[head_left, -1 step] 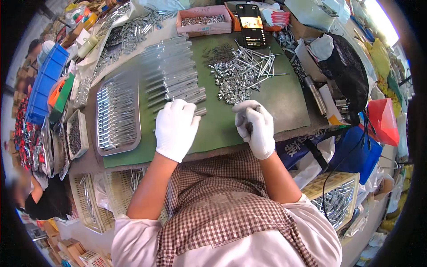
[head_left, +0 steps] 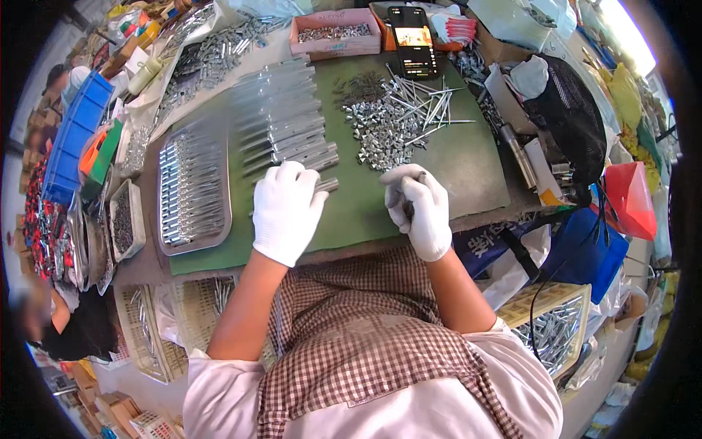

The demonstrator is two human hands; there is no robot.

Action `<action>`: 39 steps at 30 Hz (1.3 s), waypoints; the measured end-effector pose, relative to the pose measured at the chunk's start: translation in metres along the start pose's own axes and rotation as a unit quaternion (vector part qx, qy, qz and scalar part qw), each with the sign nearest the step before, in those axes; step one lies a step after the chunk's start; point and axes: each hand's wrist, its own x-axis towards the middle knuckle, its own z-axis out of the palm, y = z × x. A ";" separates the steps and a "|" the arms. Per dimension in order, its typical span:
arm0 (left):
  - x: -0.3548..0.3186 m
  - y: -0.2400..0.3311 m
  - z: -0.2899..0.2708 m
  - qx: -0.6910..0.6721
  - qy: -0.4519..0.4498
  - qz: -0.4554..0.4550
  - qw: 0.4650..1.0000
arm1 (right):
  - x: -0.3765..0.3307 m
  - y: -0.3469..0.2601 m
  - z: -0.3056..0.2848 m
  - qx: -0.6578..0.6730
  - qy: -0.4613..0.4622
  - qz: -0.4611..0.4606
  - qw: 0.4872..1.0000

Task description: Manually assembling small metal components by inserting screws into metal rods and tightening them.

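Note:
My left hand [head_left: 287, 212], in a white glove, is closed over a grey metal tube [head_left: 328, 185] at the near end of a row. Its end sticks out past my fingers on the right. Beyond it lies the row of similar metal tubes [head_left: 292, 139] with thin rods reaching left. My right hand [head_left: 423, 208], also gloved, is closed around a dark, slim rod-like piece [head_left: 409, 210], mostly hidden by the fingers. Just beyond this hand is a heap of small silver metal fittings [head_left: 380, 132], with loose thin metal pins [head_left: 431, 102] beside it.
A green mat [head_left: 468, 172] covers the bench. At left stands a tray [head_left: 228, 197] of neatly lined metal pieces. A pink box [head_left: 336, 50] of small parts and a lit phone [head_left: 414, 44] stand at the back. A black mesh bag [head_left: 570, 110] lies right, a crate [head_left: 581, 322] below.
My left hand and the tube in it have shifted very slightly left. My right hand stays in practically the same place.

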 end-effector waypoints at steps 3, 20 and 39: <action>-0.011 -0.009 -0.001 -0.079 -0.009 -0.015 0.997 | -0.003 -0.001 -0.002 0.021 -0.036 0.002 0.999; -0.014 0.018 -0.029 -0.155 -0.048 0.062 0.985 | -0.002 -0.010 -0.003 -0.157 -0.112 0.069 0.979; -0.015 0.028 -0.031 -0.195 -0.083 -0.007 0.977 | -0.004 -0.010 -0.010 -0.349 -0.105 -0.126 0.923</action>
